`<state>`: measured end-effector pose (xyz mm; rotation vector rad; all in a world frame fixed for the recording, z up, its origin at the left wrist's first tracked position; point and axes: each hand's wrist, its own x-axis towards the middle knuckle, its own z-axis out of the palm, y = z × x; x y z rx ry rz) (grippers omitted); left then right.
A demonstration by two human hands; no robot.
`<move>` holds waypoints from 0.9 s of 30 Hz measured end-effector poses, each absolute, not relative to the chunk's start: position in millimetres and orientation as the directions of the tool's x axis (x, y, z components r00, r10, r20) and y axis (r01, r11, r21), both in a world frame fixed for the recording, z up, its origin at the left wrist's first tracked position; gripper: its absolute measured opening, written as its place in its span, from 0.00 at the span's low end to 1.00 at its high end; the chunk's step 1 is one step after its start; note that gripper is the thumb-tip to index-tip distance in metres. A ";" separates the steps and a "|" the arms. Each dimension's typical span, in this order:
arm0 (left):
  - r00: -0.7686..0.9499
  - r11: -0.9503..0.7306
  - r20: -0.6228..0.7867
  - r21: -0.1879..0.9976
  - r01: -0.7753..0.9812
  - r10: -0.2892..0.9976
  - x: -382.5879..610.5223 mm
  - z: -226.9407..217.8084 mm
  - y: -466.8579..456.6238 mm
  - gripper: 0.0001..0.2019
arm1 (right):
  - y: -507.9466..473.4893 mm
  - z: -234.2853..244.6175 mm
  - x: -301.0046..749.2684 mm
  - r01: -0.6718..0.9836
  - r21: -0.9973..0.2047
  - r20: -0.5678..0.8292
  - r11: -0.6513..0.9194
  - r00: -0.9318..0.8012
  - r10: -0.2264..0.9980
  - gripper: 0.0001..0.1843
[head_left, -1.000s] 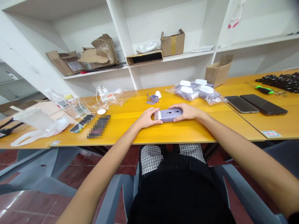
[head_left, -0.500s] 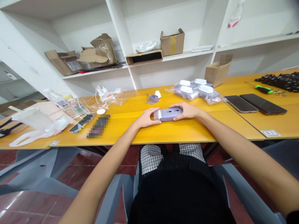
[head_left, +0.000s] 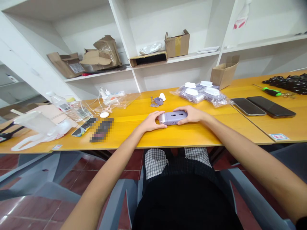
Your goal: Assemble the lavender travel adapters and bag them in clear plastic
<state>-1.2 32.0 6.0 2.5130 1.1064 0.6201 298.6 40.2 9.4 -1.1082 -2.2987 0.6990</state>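
A lavender plastic device (head_left: 173,118) with two dark slots on its upper face and small holes along its side lies lengthwise on the yellow table (head_left: 124,135). My left hand (head_left: 152,121) grips its pale, translucent left end between thumb and fingers. Around the right end curl the fingers and thumb of my right hand (head_left: 190,115). Just behind the device are a small lavender ring-shaped part (head_left: 158,101) and a white cap-like piece (head_left: 162,96). Farther back, several similar lavender devices with white tops lie in clear plastic bags (head_left: 199,92).
Two dark phones (head_left: 271,107) and a green-handled screwdriver (head_left: 271,91) lie on the right. A lidded cup (head_left: 35,121), a bottle (head_left: 63,105), white cables (head_left: 99,102) and another phone (head_left: 83,126) occupy the left. Cardboard boxes (head_left: 177,44) sit on the shelf behind.
Both hands keep their hold on the lavender device, which stays in nearly the same place. My left hand has edged slightly right along its pale end.
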 end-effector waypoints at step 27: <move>0.618 -0.683 0.309 0.456 0.571 0.723 1.2 6.3 30.3 0.43 | 32.0 11.4 285.6 0.524 -0.633 0.254 0.570 -0.555 0.792 0.41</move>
